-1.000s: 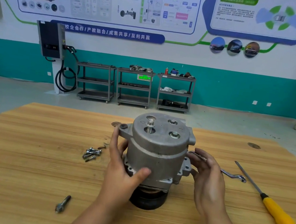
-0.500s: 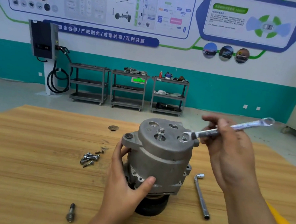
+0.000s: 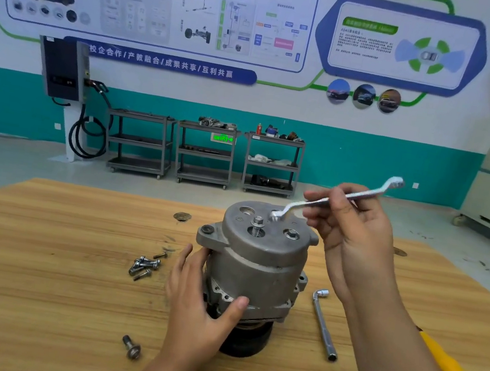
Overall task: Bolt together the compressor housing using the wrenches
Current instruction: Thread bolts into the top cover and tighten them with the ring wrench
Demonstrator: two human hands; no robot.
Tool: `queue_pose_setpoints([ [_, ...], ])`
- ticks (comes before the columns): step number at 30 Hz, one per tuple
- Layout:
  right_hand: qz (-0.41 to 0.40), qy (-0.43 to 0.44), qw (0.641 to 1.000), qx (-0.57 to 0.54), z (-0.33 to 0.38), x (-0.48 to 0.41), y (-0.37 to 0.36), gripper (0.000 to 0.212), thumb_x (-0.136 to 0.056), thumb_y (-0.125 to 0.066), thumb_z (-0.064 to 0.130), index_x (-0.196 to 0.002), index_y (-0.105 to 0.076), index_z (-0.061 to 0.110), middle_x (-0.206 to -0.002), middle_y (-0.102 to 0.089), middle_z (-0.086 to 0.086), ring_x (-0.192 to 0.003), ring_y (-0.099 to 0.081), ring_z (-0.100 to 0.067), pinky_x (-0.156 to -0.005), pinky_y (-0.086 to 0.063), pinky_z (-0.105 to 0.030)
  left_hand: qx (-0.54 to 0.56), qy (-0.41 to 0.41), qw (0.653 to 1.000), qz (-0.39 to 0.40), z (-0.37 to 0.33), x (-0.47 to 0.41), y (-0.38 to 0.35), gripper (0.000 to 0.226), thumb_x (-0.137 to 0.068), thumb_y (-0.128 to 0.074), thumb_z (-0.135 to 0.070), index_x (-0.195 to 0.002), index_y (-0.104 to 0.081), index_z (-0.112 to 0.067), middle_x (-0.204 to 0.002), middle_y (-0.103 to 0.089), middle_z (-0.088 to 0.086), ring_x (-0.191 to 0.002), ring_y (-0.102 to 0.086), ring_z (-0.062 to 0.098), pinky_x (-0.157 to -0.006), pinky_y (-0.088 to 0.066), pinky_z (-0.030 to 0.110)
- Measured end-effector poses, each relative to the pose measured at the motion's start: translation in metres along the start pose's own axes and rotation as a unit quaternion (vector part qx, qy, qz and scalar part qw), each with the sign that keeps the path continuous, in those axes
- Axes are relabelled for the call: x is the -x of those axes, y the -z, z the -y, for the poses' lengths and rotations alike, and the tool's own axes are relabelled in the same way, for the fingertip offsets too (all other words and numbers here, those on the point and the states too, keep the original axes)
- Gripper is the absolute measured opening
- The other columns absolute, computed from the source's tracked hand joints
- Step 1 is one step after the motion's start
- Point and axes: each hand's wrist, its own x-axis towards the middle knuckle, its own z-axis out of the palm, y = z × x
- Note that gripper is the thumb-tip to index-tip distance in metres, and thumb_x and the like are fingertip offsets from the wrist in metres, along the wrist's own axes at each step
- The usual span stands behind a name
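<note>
The left hand (image 3: 199, 307) wraps the side of the compressor housing (image 3: 257, 263), which stands upright mid-table (image 3: 31, 287). The raised right hand (image 3: 354, 233) pinches an offset ring wrench (image 3: 363, 196), its lower ring on a top bolt. Loose bolts (image 3: 145, 266) lie to the left, an L-shaped socket wrench (image 3: 324, 324) and a yellow-handled screwdriver (image 3: 448, 368) to the right. The wall banner (image 3: 160, 62) reads 校企合作/产教融合/成果共享/互利共赢.

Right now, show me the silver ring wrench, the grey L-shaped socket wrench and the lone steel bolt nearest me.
silver ring wrench (image 3: 369, 193), head view, on its bare shaft.
grey L-shaped socket wrench (image 3: 324, 324), head view, halfway along its long arm.
lone steel bolt (image 3: 130, 347), head view, on its shank by the flange.
</note>
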Motion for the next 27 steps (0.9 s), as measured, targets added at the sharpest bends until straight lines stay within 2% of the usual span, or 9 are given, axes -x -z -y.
queue_pose_setpoints([
  [1,0.003,-0.017,0.999,-0.03,0.001,0.0,0.001,0.009,-0.088,-0.05,0.017,-0.084,-0.054,0.01,-0.076,-0.072,-0.01,-0.063,-0.068,-0.018,-0.059,-0.055,-0.023,-0.001,-0.006,1.0,-0.002,0.0,0.0,0.0,0.072,-0.066,-0.054,-0.066,-0.129,-0.021,-0.057,-0.131,-0.007,-0.054,-0.135,-0.01,-0.007,-0.106,-0.025,0.049],
  [4,0.02,-0.047,0.997,-0.058,0.0,0.0,0.003,0.026,-0.1,-0.033,0.014,-0.084,-0.052,0.006,-0.078,-0.072,-0.013,-0.07,-0.07,-0.023,-0.063,-0.057,-0.026,0.017,-0.002,1.0,0.004,0.001,0.001,-0.002,0.077,-0.065,-0.055,-0.07,-0.131,-0.021,-0.054,-0.131,-0.007,-0.054,-0.136,-0.011,0.0,-0.105,-0.026,0.044],
  [8,0.015,-0.038,0.999,-0.034,-0.007,0.005,0.002,0.023,-0.099,-0.034,0.012,-0.084,-0.051,0.009,-0.079,-0.073,-0.014,-0.07,-0.071,-0.025,-0.064,-0.058,-0.026,0.013,0.002,1.0,0.021,0.001,0.002,-0.003,0.084,-0.059,-0.049,-0.086,-0.131,-0.014,-0.062,-0.128,-0.007,-0.052,-0.132,-0.006,-0.014,-0.102,-0.024,0.036],
  [12,0.015,-0.033,0.999,-0.023,-0.01,0.007,0.006,0.027,-0.101,-0.032,0.01,-0.082,-0.052,0.009,-0.082,-0.072,-0.016,-0.073,-0.071,-0.027,-0.065,-0.057,-0.026,0.013,-0.005,1.0,0.017,0.003,0.002,-0.005,0.082,-0.062,-0.059,-0.071,-0.132,-0.017,-0.061,-0.127,-0.015,-0.05,-0.127,-0.016,-0.015,-0.096,-0.028,0.027],
  [16,0.029,-0.026,0.999,0.013,-0.012,0.008,0.007,0.03,-0.101,-0.03,0.01,-0.081,-0.053,0.01,-0.084,-0.073,-0.016,-0.077,-0.071,-0.028,-0.067,-0.057,-0.029,0.023,-0.007,1.0,0.017,0.005,0.002,-0.005,0.078,-0.066,-0.059,-0.062,-0.133,-0.02,-0.055,-0.129,-0.021,-0.046,-0.128,-0.023,-0.007,-0.096,-0.027,0.024],
  [19,0.035,0.006,0.998,0.059,-0.014,0.011,0.008,0.035,-0.097,-0.036,0.021,-0.076,-0.064,0.027,-0.087,-0.074,-0.011,-0.091,-0.069,-0.026,-0.077,-0.055,-0.03,0.022,-0.006,1.0,0.02,0.007,0.003,-0.004,0.078,-0.066,-0.059,-0.06,-0.132,-0.018,-0.057,-0.127,-0.019,-0.047,-0.127,-0.022,-0.009,-0.096,-0.025,0.021],
  [21,0.041,0.03,0.997,0.059,-0.018,0.017,0.008,0.034,-0.093,-0.037,0.026,-0.074,-0.065,0.031,-0.09,-0.074,-0.01,-0.096,-0.068,-0.025,-0.082,-0.054,-0.028,0.02,-0.004,1.0,0.022,0.007,0.003,-0.004,0.078,-0.065,-0.059,-0.061,-0.131,-0.016,-0.06,-0.126,-0.018,-0.048,-0.127,-0.021,-0.01,-0.096,-0.024,0.019],
  [23,0.043,0.054,0.996,0.057,-0.023,0.025,0.008,0.026,-0.095,-0.039,0.031,-0.083,-0.061,0.023,-0.094,-0.073,-0.01,-0.099,-0.067,-0.026,-0.085,-0.052,-0.027,0.017,0.002,1.0,0.022,0.006,0.003,-0.003,0.08,-0.064,-0.059,-0.062,-0.13,-0.013,-0.064,-0.124,-0.018,-0.049,-0.126,-0.02,-0.013,-0.094,-0.023,0.016],
  [27,0.035,0.082,0.993,0.08,-0.03,0.034,0.006,0.029,-0.092,-0.041,0.038,-0.09,-0.053,0.011,-0.099,-0.073,-0.01,-0.105,-0.065,-0.026,-0.094,-0.049,-0.031,0.01,-0.005,1.0,0.016,0.005,0.003,-0.003,0.079,-0.064,-0.059,-0.06,-0.13,-0.013,-0.063,-0.124,-0.019,-0.048,-0.124,-0.019,-0.015,-0.094,-0.023,0.016],
])
